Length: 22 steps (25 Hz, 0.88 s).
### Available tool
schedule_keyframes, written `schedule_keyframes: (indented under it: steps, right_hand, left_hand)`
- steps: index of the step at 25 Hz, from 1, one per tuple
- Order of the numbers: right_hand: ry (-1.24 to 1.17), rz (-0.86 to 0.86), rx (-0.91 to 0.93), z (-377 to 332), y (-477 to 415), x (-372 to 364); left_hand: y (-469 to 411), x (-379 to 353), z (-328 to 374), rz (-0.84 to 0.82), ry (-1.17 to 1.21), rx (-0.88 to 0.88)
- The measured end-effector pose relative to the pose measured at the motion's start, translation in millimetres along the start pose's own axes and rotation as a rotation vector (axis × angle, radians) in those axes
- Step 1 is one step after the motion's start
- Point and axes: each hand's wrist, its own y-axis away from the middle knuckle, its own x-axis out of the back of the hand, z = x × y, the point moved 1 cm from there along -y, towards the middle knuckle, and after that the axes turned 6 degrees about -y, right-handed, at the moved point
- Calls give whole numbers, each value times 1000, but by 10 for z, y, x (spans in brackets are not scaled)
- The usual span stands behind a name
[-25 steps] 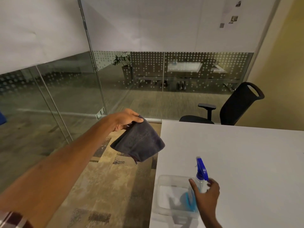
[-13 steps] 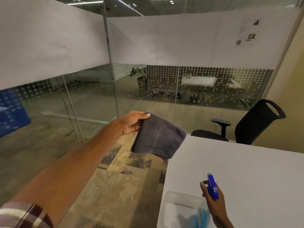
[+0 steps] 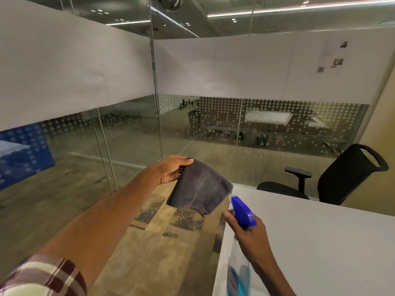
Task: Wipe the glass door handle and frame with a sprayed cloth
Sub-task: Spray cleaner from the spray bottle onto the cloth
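Observation:
My left hand [image 3: 171, 169] holds a folded dark grey cloth [image 3: 201, 186] by its top corner, out in front of me above the carpet. My right hand [image 3: 250, 231] grips a clear spray bottle [image 3: 237, 272] with blue liquid, and its blue nozzle head [image 3: 242, 211] points at the cloth from just below right, almost touching it. Glass walls with a thin metal frame post [image 3: 157, 107] stand behind the cloth. No door handle is visible.
A white table [image 3: 320, 242] fills the lower right, its edge under my right hand. A black office chair [image 3: 342, 176] stands at the table's far side by the glass. Patterned carpet [image 3: 162, 236] covers the floor between me and the glass wall.
My right hand has lifted the spray bottle from the tray on the table up toward the cloth. My view has tilted upward; the tray has dropped out of sight.

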Motion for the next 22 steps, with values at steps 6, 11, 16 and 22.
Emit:
schedule_keyframes:
  steps: [6, 11, 16, 22]
  right_hand:
    - [110, -47, 128, -440, -74, -278]
    - [163, -69, 204, -532, -139, -376]
    - [93, -65, 179, -284, -13, -343]
    - [107, -151, 96, -100, 164, -450]
  left_hand:
    - [34, 3, -4, -17, -15, 4]
    - [44, -5, -5, -28, -32, 6]
    - [62, 10, 73, -31, 14, -5]
    - [99, 22, 135, -16, 46, -7]
